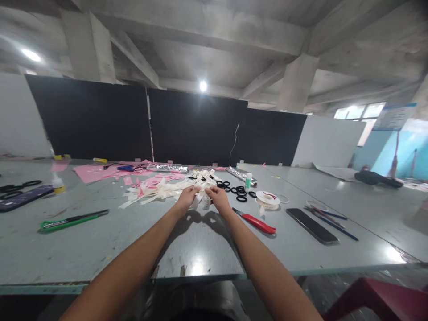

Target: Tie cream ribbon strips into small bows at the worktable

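Far left: dark flat case (25,197) near the tabletop (133,240) edge, small glue bottle (58,183) just behind it.
Left front: green knife (72,220) lying flat, well apart from both hands.
Left back: pink sheets (96,171) spread out, blue tool (125,168) on them.
Centre pile: cream strips (160,189) heaped with pink scraps, reaching up to the hands.
Left hand (187,196): fingers closed, pinching a cream strip (200,200) at the pile's near edge.
Strip: held between both hands, just above the tabletop, a loose end hanging below the fingers.
Right hand (219,196): fingers closed on the same strip, almost touching the left hand.
Right of hands: red knife (256,221) lying flat, just beside the right wrist.
Behind: black rings (236,190) scattered, green-capped bottle (248,180) upright, foil roll (241,174) beyond.
Further right: ribbon spool (267,199) lying flat, phone (311,225) face up near it.
Far right: blue pens (331,218) side by side past the phone.
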`<state>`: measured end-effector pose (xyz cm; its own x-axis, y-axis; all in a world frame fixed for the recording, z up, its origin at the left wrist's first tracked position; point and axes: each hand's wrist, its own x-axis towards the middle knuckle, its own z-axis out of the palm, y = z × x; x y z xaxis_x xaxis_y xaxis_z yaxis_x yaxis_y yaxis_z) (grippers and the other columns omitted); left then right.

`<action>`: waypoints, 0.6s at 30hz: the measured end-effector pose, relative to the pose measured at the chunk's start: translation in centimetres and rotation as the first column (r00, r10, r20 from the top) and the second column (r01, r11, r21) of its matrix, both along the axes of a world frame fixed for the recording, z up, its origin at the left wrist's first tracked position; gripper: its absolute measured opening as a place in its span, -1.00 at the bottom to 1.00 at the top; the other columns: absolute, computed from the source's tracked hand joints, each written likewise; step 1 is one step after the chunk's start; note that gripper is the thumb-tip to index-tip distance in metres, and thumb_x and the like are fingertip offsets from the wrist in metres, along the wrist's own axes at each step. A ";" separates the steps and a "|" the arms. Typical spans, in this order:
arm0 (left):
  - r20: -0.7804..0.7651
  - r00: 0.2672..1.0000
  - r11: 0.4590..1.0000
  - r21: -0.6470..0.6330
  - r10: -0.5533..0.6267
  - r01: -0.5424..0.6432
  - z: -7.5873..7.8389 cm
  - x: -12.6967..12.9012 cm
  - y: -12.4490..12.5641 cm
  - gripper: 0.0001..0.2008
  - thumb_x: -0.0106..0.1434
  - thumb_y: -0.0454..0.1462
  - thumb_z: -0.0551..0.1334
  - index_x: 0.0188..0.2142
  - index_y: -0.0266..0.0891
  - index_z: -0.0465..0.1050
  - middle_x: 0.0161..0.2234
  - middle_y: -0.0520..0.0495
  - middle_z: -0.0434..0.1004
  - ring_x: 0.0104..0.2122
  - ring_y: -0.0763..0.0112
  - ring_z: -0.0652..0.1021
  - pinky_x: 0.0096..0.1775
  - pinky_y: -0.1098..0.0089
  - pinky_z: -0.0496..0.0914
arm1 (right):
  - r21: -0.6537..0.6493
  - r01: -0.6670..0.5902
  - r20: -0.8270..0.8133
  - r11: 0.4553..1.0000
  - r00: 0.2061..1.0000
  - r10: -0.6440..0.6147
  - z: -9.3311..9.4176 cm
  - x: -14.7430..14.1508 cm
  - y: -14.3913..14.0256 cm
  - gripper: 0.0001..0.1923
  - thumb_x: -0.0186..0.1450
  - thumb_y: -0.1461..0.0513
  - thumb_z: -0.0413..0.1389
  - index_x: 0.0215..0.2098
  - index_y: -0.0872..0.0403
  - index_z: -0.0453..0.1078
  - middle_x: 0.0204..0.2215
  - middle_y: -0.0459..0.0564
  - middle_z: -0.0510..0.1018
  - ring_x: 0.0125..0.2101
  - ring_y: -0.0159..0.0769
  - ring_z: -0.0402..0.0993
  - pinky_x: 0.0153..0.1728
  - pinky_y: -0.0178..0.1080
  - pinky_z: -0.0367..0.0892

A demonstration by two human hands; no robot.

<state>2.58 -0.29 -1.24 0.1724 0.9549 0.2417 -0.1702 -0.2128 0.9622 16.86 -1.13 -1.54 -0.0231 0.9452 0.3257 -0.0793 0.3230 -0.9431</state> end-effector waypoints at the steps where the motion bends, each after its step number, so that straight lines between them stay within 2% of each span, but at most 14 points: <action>1: -0.006 1.000 1.000 -0.005 -0.007 0.007 0.0 0.1 -0.1 -0.65 0.03 -0.01 0.25 -0.46 -0.26 0.31 -0.67 0.07 0.37 -0.69 0.51 0.35 -0.58 0.48 0.25 | 0.005 0.003 -0.009 1.000 1.000 -0.003 -0.1 0.0 0.1 -0.63 -0.03 -0.01 0.23 -0.57 0.10 0.28 -0.68 -0.20 0.33 -0.66 -0.48 0.21 -0.65 -0.40 0.17; 6: 0.007 1.000 0.999 -0.034 -0.016 0.016 0.0 0.1 -0.2 -0.66 0.02 -0.03 0.26 -0.44 -0.27 0.32 -0.61 0.01 0.44 -0.66 0.46 0.42 -0.56 0.47 0.28 | -0.045 -0.050 -0.018 0.998 0.999 0.049 -0.2 0.1 0.0 -0.60 0.01 -0.07 0.17 -0.50 0.10 0.35 -0.65 -0.14 0.41 -0.65 -0.42 0.28 -0.59 -0.35 0.21; 10: -0.012 1.000 0.999 -0.045 0.007 -0.007 -0.3 -0.1 0.1 -0.65 0.03 -0.03 0.25 -0.39 -0.27 0.33 -0.58 0.02 0.44 -0.66 0.46 0.42 -0.58 0.48 0.28 | -0.091 -0.036 0.013 0.995 0.999 0.038 -0.4 0.0 0.0 -0.55 0.08 -0.13 0.07 -0.45 0.09 0.37 -0.66 -0.13 0.40 -0.63 -0.37 0.30 -0.58 -0.32 0.22; 15: -0.135 0.991 0.999 -0.022 0.027 -0.030 -1.0 -0.2 1.0 -0.69 0.08 -0.05 0.21 -0.39 -0.27 0.33 -0.47 -0.02 0.45 -0.65 0.52 0.40 -0.58 0.50 0.25 | 0.068 0.146 0.147 0.987 0.977 -0.155 -0.6 0.7 0.8 -0.65 0.05 -0.03 0.11 -0.58 0.10 0.29 -0.68 -0.18 0.30 -0.62 -0.45 0.16 -0.56 -0.37 0.12; 17: -0.266 0.956 0.992 0.069 0.120 -0.105 -1.0 -0.5 1.2 -0.72 0.15 -0.07 0.15 -0.34 -0.25 0.35 -0.45 -0.03 0.47 -0.65 0.52 0.38 -0.53 0.47 0.26 | 0.114 0.229 0.205 0.967 0.947 -0.249 -0.7 1.4 1.1 -0.67 0.07 0.01 0.08 -0.62 0.10 0.27 -0.69 -0.18 0.27 -0.61 -0.45 0.14 -0.55 -0.37 0.10; 18: -0.348 0.916 0.976 0.148 0.201 -0.158 -0.9 -0.7 1.1 -0.74 0.17 -0.08 0.12 -0.31 -0.23 0.36 -0.44 -0.03 0.48 -0.62 0.49 0.39 -0.49 0.45 0.27 | 0.133 0.273 0.241 0.953 0.923 -0.298 -0.8 1.7 1.2 -0.67 0.10 0.02 0.05 -0.62 0.10 0.27 -0.69 -0.18 0.27 -0.60 -0.44 0.15 -0.54 -0.37 0.09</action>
